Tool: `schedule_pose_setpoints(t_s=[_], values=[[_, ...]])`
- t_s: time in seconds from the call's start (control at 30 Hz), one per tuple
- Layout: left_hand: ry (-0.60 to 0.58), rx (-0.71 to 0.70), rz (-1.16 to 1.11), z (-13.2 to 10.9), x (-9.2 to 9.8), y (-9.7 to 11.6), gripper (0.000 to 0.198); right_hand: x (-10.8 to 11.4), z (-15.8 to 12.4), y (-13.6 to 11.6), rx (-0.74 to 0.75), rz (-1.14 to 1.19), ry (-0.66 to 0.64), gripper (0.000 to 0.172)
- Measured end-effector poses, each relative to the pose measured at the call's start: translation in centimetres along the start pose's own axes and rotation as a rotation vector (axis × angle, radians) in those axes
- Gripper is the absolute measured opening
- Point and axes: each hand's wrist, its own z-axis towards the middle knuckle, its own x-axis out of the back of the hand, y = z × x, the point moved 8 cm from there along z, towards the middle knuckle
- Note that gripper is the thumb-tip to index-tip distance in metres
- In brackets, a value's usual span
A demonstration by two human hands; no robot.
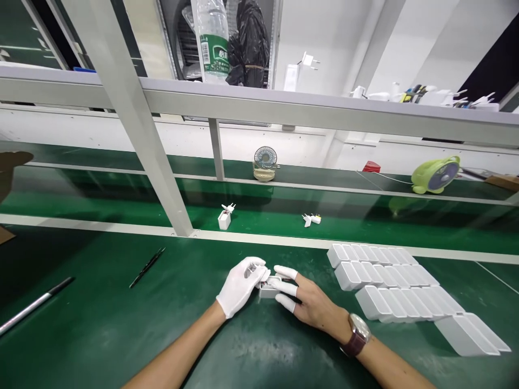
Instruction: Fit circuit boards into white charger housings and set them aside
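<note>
Near the middle of the green table, a small white box lies between my two hands. My left hand, in a white glove, has its fingers closed around a small white part at the box's left end. My right hand wears white finger covers and a wristwatch; its fingers are spread, and their tips touch the right side of the box. The inside of the box is mostly hidden by my fingers.
Rows of white open boxes stand at the right. A black pen and a silver rod lie left. Beyond the pale rail are a white box with a plug and white plug parts. A slanted post rises left.
</note>
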Motion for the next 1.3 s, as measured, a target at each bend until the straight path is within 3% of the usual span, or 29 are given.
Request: schedule_pose_setpoints(t_s=[0.23,0.47,0.63,0.83,1.0,1.13,1.3], values=[[-0.052,-0.042,-0.090,0.1,-0.4,-0.1,0.040,-1.1,-0.1,-0.1,0.019,0.180,0.123,0.039],[0.018,-0.187,-0.168,0.3,0.8,0.4,0.049,2.2,-0.3,-0.8,0.039,0.193,0.327,0.050],[0.034,-0.136,-0.179,0.3,0.2,0.1,0.051,0.1,-0.4,-0.1,-0.031,0.206,0.117,0.041],[-0.065,-0.085,-0.108,0.3,-1.0,-0.1,0.048,-0.9,-0.9,0.5,-0.045,0.126,0.163,0.040],[0.061,-0.080,-0.064,0.9,0.7,-1.1,0.050,-0.9,-0.4,0.4,-0.100,0.124,0.132,0.042],[0.137,-0.060,0.059,3.6,2.0,-2.0,0.051,-1.0,-0.3,0.1,-0.077,0.120,0.139,0.039],[0.103,-0.026,0.203,11.2,2.7,-2.0,0.063,-1.1,-0.2,0.0,-0.067,0.112,0.133,0.037]])
